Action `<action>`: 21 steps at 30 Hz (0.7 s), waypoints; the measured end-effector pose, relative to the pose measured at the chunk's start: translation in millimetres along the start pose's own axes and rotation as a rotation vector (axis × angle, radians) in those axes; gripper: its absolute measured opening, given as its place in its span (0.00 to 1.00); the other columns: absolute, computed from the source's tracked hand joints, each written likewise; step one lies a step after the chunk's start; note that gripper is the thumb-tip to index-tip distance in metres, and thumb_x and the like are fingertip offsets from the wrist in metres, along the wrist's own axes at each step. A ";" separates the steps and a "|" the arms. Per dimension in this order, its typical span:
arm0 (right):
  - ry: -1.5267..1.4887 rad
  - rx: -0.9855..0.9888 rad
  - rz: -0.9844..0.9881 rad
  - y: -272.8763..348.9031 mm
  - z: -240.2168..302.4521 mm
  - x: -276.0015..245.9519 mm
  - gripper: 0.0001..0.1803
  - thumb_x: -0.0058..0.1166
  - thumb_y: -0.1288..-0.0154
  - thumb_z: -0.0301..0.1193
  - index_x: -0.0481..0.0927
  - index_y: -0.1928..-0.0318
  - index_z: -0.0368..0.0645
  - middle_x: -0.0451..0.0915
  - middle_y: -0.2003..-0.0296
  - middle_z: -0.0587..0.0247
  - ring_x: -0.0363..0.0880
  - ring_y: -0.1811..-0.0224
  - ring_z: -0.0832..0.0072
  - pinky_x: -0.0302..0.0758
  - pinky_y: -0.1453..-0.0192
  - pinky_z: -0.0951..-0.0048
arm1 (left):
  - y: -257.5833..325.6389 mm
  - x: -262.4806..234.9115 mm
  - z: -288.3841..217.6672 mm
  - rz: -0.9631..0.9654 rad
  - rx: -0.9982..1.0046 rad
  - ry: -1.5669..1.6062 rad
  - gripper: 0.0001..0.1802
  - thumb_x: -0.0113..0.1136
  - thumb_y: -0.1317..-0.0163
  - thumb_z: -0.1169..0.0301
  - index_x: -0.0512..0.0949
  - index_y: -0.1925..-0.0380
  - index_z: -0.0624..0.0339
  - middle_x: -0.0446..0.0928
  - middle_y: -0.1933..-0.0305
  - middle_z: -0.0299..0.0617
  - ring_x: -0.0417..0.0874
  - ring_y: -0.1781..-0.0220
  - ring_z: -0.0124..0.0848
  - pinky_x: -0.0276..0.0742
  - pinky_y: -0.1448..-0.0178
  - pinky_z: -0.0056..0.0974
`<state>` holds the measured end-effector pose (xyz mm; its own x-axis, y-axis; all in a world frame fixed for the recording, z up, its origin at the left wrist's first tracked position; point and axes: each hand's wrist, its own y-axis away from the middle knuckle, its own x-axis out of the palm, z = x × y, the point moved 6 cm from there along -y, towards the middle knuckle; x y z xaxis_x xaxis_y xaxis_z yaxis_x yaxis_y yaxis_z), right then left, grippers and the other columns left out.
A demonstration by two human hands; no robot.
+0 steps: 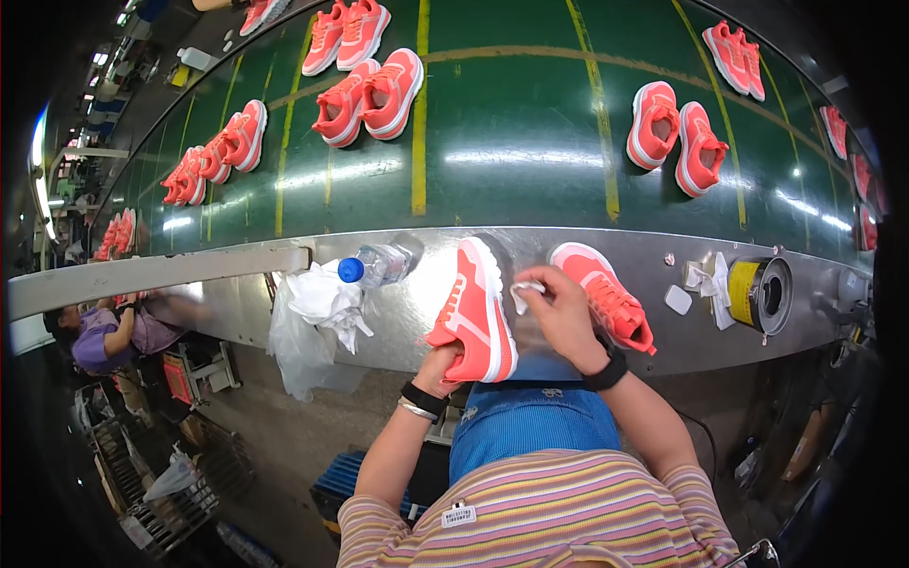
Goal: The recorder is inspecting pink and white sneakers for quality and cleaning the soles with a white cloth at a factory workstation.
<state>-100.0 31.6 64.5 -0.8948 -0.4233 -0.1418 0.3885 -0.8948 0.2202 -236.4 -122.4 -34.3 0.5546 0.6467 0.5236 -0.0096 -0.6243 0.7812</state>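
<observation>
My left hand grips a coral sneaker at its heel opening, some fingers hidden inside the shoe. Its toe points away from me and its white sole edge faces right. Just right of that sole, my right hand pinches a small crumpled white cloth or tissue between thumb and fingers, apart from the shoe. A second coral sneaker rests on the metal ledge, right beside my right hand, toe pointing away.
A green conveyor belt with yellow lines carries several coral sneakers. On the ledge lie a clear bottle with a blue cap, crumpled white paper, a yellow can and a white block. A co-worker sits far left.
</observation>
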 end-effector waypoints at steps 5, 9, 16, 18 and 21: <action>0.237 -0.179 -0.058 -39.4 6.7 29.7 0.08 0.54 0.45 0.26 0.78 0.63 0.38 0.77 0.68 0.57 0.76 0.69 0.70 0.72 0.64 0.73 | -3.4 -7.9 -0.1 0.063 -0.031 -0.018 0.16 0.47 0.37 0.76 0.67 0.48 0.62 0.73 0.48 0.44 0.77 0.49 0.32 0.75 0.45 0.39; 0.325 -0.189 -0.080 -51.6 -3.2 40.1 0.07 0.51 0.44 0.24 0.79 0.64 0.38 0.75 0.69 0.56 0.75 0.70 0.67 0.72 0.65 0.71 | -6.6 -17.5 4.5 0.165 -0.008 0.021 0.16 0.48 0.36 0.73 0.66 0.47 0.61 0.72 0.47 0.45 0.76 0.49 0.32 0.74 0.45 0.39; 0.409 -0.205 0.059 -44.8 -9.5 46.2 0.07 0.50 0.45 0.22 0.79 0.66 0.39 0.72 0.70 0.57 0.73 0.71 0.67 0.71 0.66 0.71 | -4.9 -13.9 -5.0 0.135 -0.001 0.105 0.15 0.47 0.38 0.76 0.69 0.51 0.62 0.74 0.52 0.43 0.77 0.52 0.32 0.75 0.47 0.38; 0.405 -0.226 0.062 -37.8 -8.6 46.1 0.07 0.50 0.46 0.22 0.79 0.66 0.39 0.72 0.70 0.57 0.73 0.71 0.67 0.71 0.66 0.71 | -7.2 -13.2 -6.6 0.119 0.002 0.104 0.15 0.47 0.38 0.76 0.69 0.50 0.62 0.74 0.52 0.44 0.77 0.52 0.32 0.75 0.47 0.38; 0.310 -0.180 0.049 -24.6 -4.1 43.6 0.06 0.49 0.47 0.21 0.78 0.68 0.39 0.70 0.73 0.55 0.72 0.71 0.60 0.68 0.66 0.65 | -8.7 -16.1 -5.1 0.114 -0.038 0.098 0.15 0.47 0.39 0.76 0.68 0.51 0.62 0.74 0.52 0.44 0.78 0.52 0.33 0.75 0.46 0.38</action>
<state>-147.7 34.6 48.9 -0.7758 -0.4646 -0.4269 0.4863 -0.8714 0.0646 -249.5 -125.1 -47.8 0.4638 0.6138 0.6388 -0.1003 -0.6800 0.7263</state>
